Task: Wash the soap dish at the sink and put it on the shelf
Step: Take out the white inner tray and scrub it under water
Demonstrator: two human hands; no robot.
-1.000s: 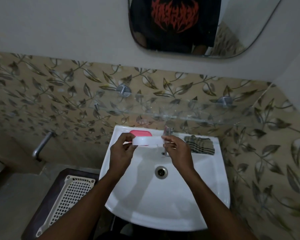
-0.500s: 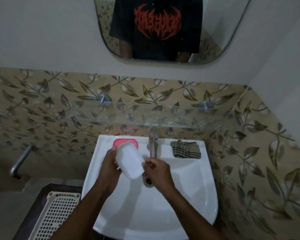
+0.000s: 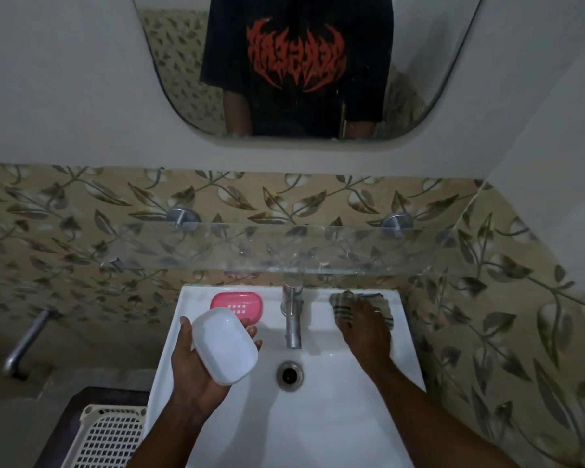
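Note:
My left hand (image 3: 193,376) holds the white soap dish part (image 3: 224,346) in its palm, thumb and fingertips curled round its edges, over the left side of the white sink (image 3: 335,417). The pink slotted part of the soap dish (image 3: 237,303) lies on the sink's back rim, just behind the white part. My right hand (image 3: 365,332) reaches to the sink's back right corner and rests its fingers on a checked cloth (image 3: 345,300). The glass shelf (image 3: 318,253) runs along the tiled wall above the sink.
A chrome tap (image 3: 293,319) stands at the middle of the back rim, above the drain (image 3: 289,373). A white perforated basket (image 3: 105,437) sits on a dark stand at lower left. A metal pipe (image 3: 26,342) juts from the left wall. A mirror (image 3: 183,79) hangs above.
My right hand let go of the white part and moved right onto the checked cloth. The left hand turned the white part flat in its palm. The view tilted upward.

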